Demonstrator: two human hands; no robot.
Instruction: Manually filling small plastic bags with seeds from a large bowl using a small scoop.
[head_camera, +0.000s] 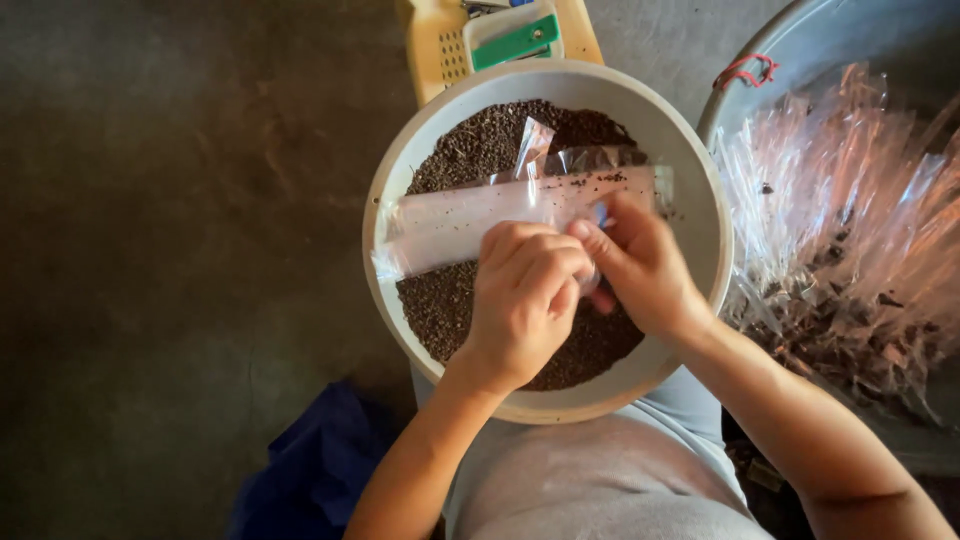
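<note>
Over the bowl, left to right:
floor (150, 250): bare dark concrete at 9 o'clock of the bowl; blue cloth (310, 470) down at 7 o'clock.
bowl (700, 200): wide pale basin on the person's lap, filled with dark granules (480, 140).
bag stack (460, 220): flat clear plastic sleeves lying across the granules, long axis running 9 to 3 o'clock; a few dark specks on the film near the 3 o'clock end.
left hand (520, 300): curled into a loose fist at bowl centre, knuckles up, fingertips tucked under and out of sight; touching the near edge of the stack.
right hand (645, 265): thumb and forefinger pinching at the sleeves' 3 o'clock end, just beside the left knuckles; exactly what sits in the pinch is hidden.
step, judged: peeling one sleeve open or free. Best done with the left pinning the stack and the right rubbing only the top layer apart, keeping the mouth above the granules.
scale (500, 40): yellow and green, at 12 o'clock.
tub (800, 50): metal, at 3 o'clock, holding loose sleeves (850, 200).
</note>
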